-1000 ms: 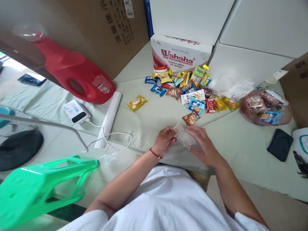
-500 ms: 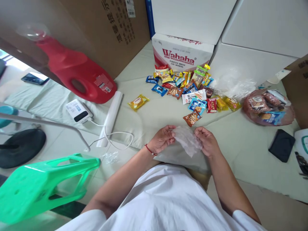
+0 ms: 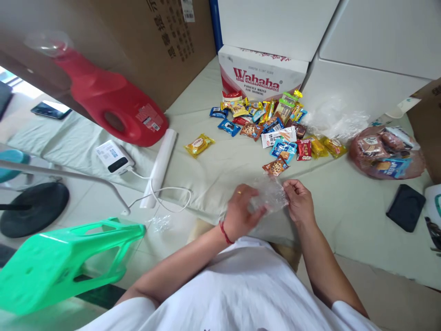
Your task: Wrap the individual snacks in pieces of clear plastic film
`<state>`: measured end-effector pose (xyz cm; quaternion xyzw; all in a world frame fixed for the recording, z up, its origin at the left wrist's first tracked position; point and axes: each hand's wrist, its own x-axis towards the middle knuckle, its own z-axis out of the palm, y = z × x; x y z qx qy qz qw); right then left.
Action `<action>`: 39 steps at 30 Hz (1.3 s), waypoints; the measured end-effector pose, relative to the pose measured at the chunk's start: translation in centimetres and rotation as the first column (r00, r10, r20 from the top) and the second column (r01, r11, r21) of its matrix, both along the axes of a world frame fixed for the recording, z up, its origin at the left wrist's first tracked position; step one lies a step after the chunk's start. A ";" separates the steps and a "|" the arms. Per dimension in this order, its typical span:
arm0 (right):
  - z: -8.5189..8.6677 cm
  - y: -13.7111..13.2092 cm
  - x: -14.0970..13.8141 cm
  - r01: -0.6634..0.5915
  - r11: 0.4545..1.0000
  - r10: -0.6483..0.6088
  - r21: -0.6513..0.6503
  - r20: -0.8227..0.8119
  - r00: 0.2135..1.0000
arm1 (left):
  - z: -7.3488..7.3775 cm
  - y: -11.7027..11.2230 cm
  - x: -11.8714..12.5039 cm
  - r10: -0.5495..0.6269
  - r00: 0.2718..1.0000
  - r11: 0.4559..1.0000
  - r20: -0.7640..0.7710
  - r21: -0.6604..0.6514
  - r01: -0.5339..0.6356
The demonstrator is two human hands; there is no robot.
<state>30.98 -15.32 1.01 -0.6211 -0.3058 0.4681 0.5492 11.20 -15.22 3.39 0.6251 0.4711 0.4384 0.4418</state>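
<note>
A small clear plastic bag (image 3: 269,195) is held between both hands above the pale green cloth (image 3: 220,161). My left hand (image 3: 241,212) is curled over its left side, fingers pushed against the film. My right hand (image 3: 299,200) pinches its right edge with closed fingers. Just beyond the hands lies a pile of wrapped snacks (image 3: 272,124). Nearest to the bag is a brown cookie packet (image 3: 275,167). A yellow snack packet (image 3: 199,145) lies apart to the left.
A Wahaha box (image 3: 262,76) and white boxes stand behind the snacks. A red jug (image 3: 110,103), a power bank (image 3: 114,157) with cable, a white roll (image 3: 161,165), a green stool (image 3: 65,262), a bagged bundle of snacks (image 3: 387,154) and a black wallet (image 3: 405,208) surround me.
The bag was lifted off the cloth and opened out between both hands. My left hand has now turned over and moved right onto the bag, crumpling it against my right hand.
</note>
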 end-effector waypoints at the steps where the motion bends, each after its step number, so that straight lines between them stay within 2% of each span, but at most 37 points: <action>1: 0.2 0.0 -0.3 0.008 1.000 -0.008 0.001 0.006 1.000 | 0.0 -0.6 0.8 -0.075 0.997 0.996 -0.027 0.036 0.076; 4: 0.3 -0.1 -0.8 0.042 0.999 -0.042 -0.002 -0.005 0.999 | -0.8 -1.2 2.3 -0.209 0.970 0.972 -0.126 0.080 0.220; 6: 0.1 -0.3 -0.8 0.056 0.998 -0.056 -0.002 -0.008 0.998 | -1.6 -0.7 2.4 -0.225 0.969 0.973 -0.104 0.035 0.229; 8: -0.3 -0.4 -0.6 0.075 0.997 -0.075 0.003 0.002 0.997 | -2.1 -0.1 1.9 -0.178 0.984 0.982 0.006 -0.067 0.178; 10: -0.7 -0.6 -0.3 0.114 0.993 -0.114 0.013 0.000 0.993 | -2.4 0.6 1.1 -0.080 0.987 0.977 0.137 -0.183 0.105; 12: -1.1 -0.8 0.2 0.176 0.984 -0.176 0.035 -0.004 0.984 | -2.5 1.1 0.2 0.081 0.968 0.958 0.237 -0.285 -0.011; 13: -1.2 -1.0 0.3 0.212 0.976 -0.212 0.048 -0.001 0.977 | -2.6 1.3 -0.3 0.187 0.945 0.937 0.268 -0.339 -0.089; 15: -1.3 -1.7 0.6 0.281 0.957 -0.284 0.071 0.032 0.958 | -2.6 1.7 -1.1 0.394 0.862 0.858 0.319 -0.463 -0.222; 17: -1.4 -2.8 0.5 0.331 0.940 -0.338 0.080 0.101 0.936 | -2.5 2.0 -1.9 0.526 0.764 0.775 0.374 -0.581 -0.250; 19: -1.5 -4.5 0.0 0.329 0.943 -0.334 0.059 0.167 0.928 | -2.5 2.1 -2.5 0.572 0.685 0.735 0.450 -0.652 -0.186; 21: -1.5 -6.6 -0.4 0.207 0.978 -0.198 -0.023 0.217 0.956 | -2.4 2.3 -3.0 0.590 0.626 0.713 0.509 -0.693 -0.109; 23: -1.4 -8.6 -0.3 -0.054 0.991 0.089 -0.125 0.295 0.951 | -2.4 2.6 -3.5 0.599 0.586 0.695 0.546 -0.718 -0.042; 25: -0.7 -10.1 0.5 -0.309 0.931 0.364 -0.197 0.419 0.832 | -2.4 2.9 -3.9 0.600 0.562 0.682 0.569 -0.731 0.012; 26: -0.3 -10.6 1.1 -0.377 0.901 0.434 -0.216 0.480 0.762 | -2.3 3.0 -4.1 0.595 0.555 0.680 0.582 -0.732 0.039; 27: 0.4 -10.8 1.7 -0.396 0.891 0.452 -0.225 0.530 0.717 | -2.2 3.1 -4.2 0.586 0.549 0.681 0.596 -0.729 0.066; 28: 1.1 -10.8 2.4 -0.371 0.902 0.429 -0.223 0.567 0.703 | -2.0 3.2 -4.2 0.574 0.546 0.682 0.610 -0.725 0.094; 31: 3.3 -9.4 3.0 -0.231 0.962 0.269 -0.144 0.630 0.729 | -1.3 3.0 -3.7 0.531 0.544 0.689 0.649 -0.705 0.169; 32: 3.9 -8.5 2.7 -0.240 0.966 0.245 -0.098 0.644 0.725 | -1.1 2.9 -3.4 0.518 0.546 0.691 0.659 -0.698 0.188; 34: 4.5 -6.5 1.4 -0.359 0.933 0.281 -0.019 0.663 0.694 | -0.8 2.7 -3.0 0.494 0.552 0.691 0.672 -0.689 0.220; 36: 4.3 -4.2 0.0 -0.444 0.895 0.306 0.030 0.684 0.662 | -0.6 2.6 -3.0 0.478 0.556 0.685 0.680 -0.684 0.248; 37: 3.8 -3.1 -0.5 -0.426 0.904 0.276 0.046 0.697 0.662 | -0.5 2.6 -3.1 0.473 0.556 0.682 0.684 -0.684 0.261; 39: 2.6 -0.9 -0.9 -0.298 0.953 0.168 0.053 0.728 0.665 | -0.7 2.6 -3.6 0.467 0.555 0.677 0.688 -0.682 0.275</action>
